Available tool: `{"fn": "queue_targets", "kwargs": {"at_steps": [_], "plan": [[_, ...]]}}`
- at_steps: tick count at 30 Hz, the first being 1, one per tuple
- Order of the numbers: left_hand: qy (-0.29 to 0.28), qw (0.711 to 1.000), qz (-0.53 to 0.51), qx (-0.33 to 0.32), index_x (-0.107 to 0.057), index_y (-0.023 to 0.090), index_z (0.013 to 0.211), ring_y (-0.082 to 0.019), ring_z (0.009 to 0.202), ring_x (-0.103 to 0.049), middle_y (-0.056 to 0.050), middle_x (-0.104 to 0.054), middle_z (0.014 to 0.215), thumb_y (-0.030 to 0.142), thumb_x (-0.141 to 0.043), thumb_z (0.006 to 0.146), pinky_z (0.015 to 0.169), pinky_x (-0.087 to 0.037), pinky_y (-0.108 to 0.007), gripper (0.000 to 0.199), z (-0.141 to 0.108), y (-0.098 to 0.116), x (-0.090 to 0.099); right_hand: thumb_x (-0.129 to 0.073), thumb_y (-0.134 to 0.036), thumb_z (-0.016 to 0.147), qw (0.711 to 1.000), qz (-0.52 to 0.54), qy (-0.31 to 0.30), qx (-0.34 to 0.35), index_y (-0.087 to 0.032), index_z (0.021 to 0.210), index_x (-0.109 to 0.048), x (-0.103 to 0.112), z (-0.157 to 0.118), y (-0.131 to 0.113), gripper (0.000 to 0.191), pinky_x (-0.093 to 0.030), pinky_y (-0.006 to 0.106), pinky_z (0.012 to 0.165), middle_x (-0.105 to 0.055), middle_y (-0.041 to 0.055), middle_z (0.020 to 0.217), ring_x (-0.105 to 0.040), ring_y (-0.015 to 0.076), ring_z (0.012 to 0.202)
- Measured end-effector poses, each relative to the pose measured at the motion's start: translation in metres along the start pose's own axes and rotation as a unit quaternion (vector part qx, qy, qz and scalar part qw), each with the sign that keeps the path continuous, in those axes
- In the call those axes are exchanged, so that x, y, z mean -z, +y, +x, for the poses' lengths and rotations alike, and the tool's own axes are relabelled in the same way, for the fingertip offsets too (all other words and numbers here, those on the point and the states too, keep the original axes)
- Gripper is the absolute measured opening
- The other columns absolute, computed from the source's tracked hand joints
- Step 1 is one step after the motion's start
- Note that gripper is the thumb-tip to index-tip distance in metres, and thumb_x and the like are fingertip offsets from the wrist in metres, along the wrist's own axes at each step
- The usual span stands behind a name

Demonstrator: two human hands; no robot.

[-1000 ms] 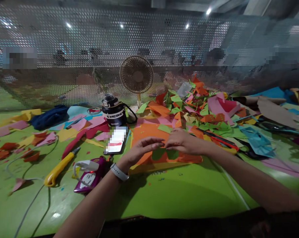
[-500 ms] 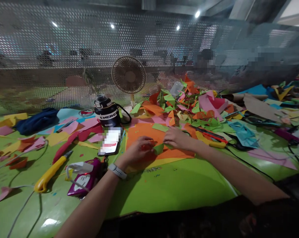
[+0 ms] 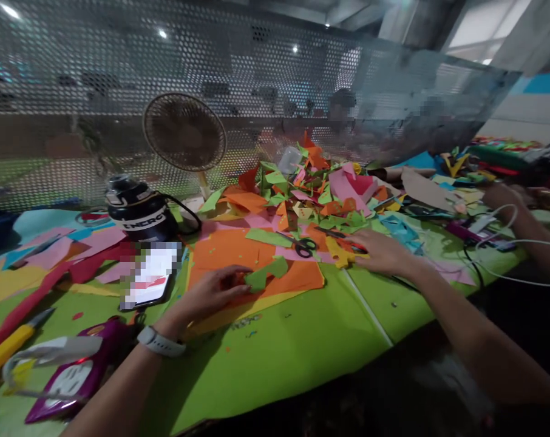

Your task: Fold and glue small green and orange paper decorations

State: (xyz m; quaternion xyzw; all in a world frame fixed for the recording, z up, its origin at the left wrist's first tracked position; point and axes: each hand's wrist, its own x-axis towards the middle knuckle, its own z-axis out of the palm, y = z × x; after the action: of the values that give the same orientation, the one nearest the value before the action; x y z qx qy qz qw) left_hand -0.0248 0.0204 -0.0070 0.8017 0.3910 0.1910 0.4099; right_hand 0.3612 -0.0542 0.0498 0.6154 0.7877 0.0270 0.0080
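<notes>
My left hand [image 3: 218,288] pinches a folded green paper piece [image 3: 266,273] above the orange sheets [image 3: 215,252]. A white watch is on that wrist. Over to the right, my right hand [image 3: 379,250] reaches down onto a yellow-handled tool [image 3: 339,252] and an orange-and-black tool [image 3: 348,240] beside it; its fingertips are blurred, and I cannot make out whether it grips either one. Black scissors [image 3: 305,246] lie just left of these tools, on the papers.
A phone [image 3: 152,276], a dark bottle [image 3: 141,212] and a fan [image 3: 184,132] stand or lie at left. Behind the sheets rises a heap of paper scraps [image 3: 320,188]. At far right, another person's hand [image 3: 505,197] is near white cables.
The view has turned to the right. My right hand has left the green paper and moved right to the tools, uncovering the scissors. My left hand still has the green paper.
</notes>
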Motion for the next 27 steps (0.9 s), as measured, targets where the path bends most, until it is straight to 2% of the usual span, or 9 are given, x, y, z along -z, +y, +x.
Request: {"fn": "queue_targets", "kwargs": {"at_steps": [2, 5, 10, 15, 18, 21, 24, 26, 27], "plan": [[-0.012, 0.999, -0.035, 0.007, -0.068, 0.02, 0.103, -0.016, 0.063, -0.055, -0.002, -0.066, 0.075, 0.046, -0.068, 0.074, 0.058, -0.043, -0.026, 0.039, 0.0, 0.001, -0.001, -0.059, -0.021, 0.073, 0.999, -0.02, -0.022, -0.022, -0.013, 0.13, -0.055, -0.009, -0.004, -0.001, 0.058, -0.045, 0.041, 0.089, -0.061, 0.0174, 0.12, -0.058, 0.0317, 0.106], [-0.035, 0.996, -0.074, 0.018, -0.067, 0.019, 0.095, -0.017, 0.066, -0.057, -0.003, -0.067, 0.078, 0.041, -0.068, 0.074, 0.059, -0.045, -0.027, 0.03, -0.002, 0.005, -0.002, -0.059, -0.02, 0.073, 0.998, -0.019, -0.039, -0.045, -0.011, 0.13, -0.054, -0.021, -0.001, -0.009, 0.058, -0.046, 0.043, 0.086, -0.058, 0.0205, 0.121, -0.058, 0.0341, 0.104], [-0.032, 0.997, -0.063, 0.021, -0.066, 0.019, 0.095, -0.02, 0.073, -0.06, -0.004, -0.068, 0.08, 0.032, -0.061, 0.077, 0.065, -0.047, -0.028, 0.023, -0.003, 0.008, -0.005, -0.058, -0.018, 0.075, 0.998, 0.01, -0.022, -0.066, -0.012, 0.136, -0.047, -0.03, 0.003, -0.012, 0.062, -0.046, 0.041, 0.086, -0.049, 0.0201, 0.13, -0.055, 0.0331, 0.111], [-0.016, 0.997, -0.073, 0.026, -0.064, 0.018, 0.085, -0.021, 0.079, -0.061, -0.004, -0.068, 0.083, 0.032, -0.056, 0.078, 0.07, -0.048, -0.029, 0.017, -0.003, 0.013, -0.008, -0.058, -0.022, 0.075, 0.996, 0.029, -0.017, -0.078, -0.009, 0.114, -0.06, -0.03, 0.003, -0.012, 0.041, -0.046, 0.041, 0.086, -0.055, 0.0203, 0.121, -0.057, 0.0318, 0.103], [0.002, 0.997, -0.073, 0.013, -0.062, 0.019, 0.077, -0.02, 0.075, -0.058, -0.003, -0.066, 0.078, 0.031, -0.054, 0.075, 0.067, -0.046, -0.029, 0.015, -0.002, 0.014, -0.006, -0.058, -0.025, 0.073, 0.994, 0.06, 0.02, -0.085, -0.012, 0.108, -0.059, -0.034, 0.0, -0.009, 0.038, -0.048, 0.038, 0.083, -0.057, 0.0178, 0.117, -0.059, 0.0289, 0.101], [0.014, 0.995, -0.093, 0.03, -0.058, 0.019, 0.074, -0.017, 0.067, -0.054, 0.0, -0.06, 0.07, 0.031, -0.053, 0.073, 0.062, -0.044, -0.028, 0.013, 0.0, 0.011, -0.004, -0.058, -0.028, 0.07, 0.988, 0.102, 0.067, -0.095, -0.015, 0.098, -0.06, -0.039, -0.003, -0.003, 0.032, -0.049, 0.039, 0.077, -0.062, 0.0153, 0.108, -0.061, 0.0292, 0.095], [0.016, 0.982, -0.184, 0.026, -0.056, 0.019, 0.077, -0.016, 0.067, -0.053, 0.001, -0.058, 0.071, 0.027, -0.052, 0.073, 0.063, -0.043, -0.028, 0.01, 0.0, 0.008, -0.004, -0.059, -0.032, 0.066, 0.961, 0.186, 0.173, -0.113, -0.017, 0.094, -0.06, -0.039, -0.003, -0.001, 0.032, -0.05, 0.04, 0.074, -0.066, 0.0126, 0.096, -0.063, 0.0284, 0.086], [0.014, 0.972, -0.233, 0.021, -0.054, 0.02, 0.078, -0.016, 0.069, -0.053, 0.0, -0.058, 0.073, 0.025, -0.053, 0.072, 0.064, -0.043, -0.028, 0.008, -0.001, 0.009, -0.004, -0.063, -0.036, 0.063, 0.916, 0.298, 0.232, -0.132, -0.02, 0.091, -0.059, -0.032, 0.001, -0.007, 0.032, -0.05, 0.036, 0.068, -0.065, 0.0088, 0.087, -0.062, 0.025, 0.077], [0.02, 0.97, -0.242, 0.02, -0.054, 0.02, 0.078, -0.016, 0.069, -0.053, 0.0, -0.057, 0.074, 0.024, -0.057, 0.07, 0.064, -0.042, -0.028, 0.01, -0.002, 0.011, -0.005, -0.066, -0.038, 0.062, 0.886, 0.372, 0.235, -0.15, -0.021, 0.088, -0.059, -0.028, 0.005, -0.014, 0.032, -0.049, 0.032, 0.061, -0.064, 0.006, 0.08, -0.061, 0.022, 0.069]]}}
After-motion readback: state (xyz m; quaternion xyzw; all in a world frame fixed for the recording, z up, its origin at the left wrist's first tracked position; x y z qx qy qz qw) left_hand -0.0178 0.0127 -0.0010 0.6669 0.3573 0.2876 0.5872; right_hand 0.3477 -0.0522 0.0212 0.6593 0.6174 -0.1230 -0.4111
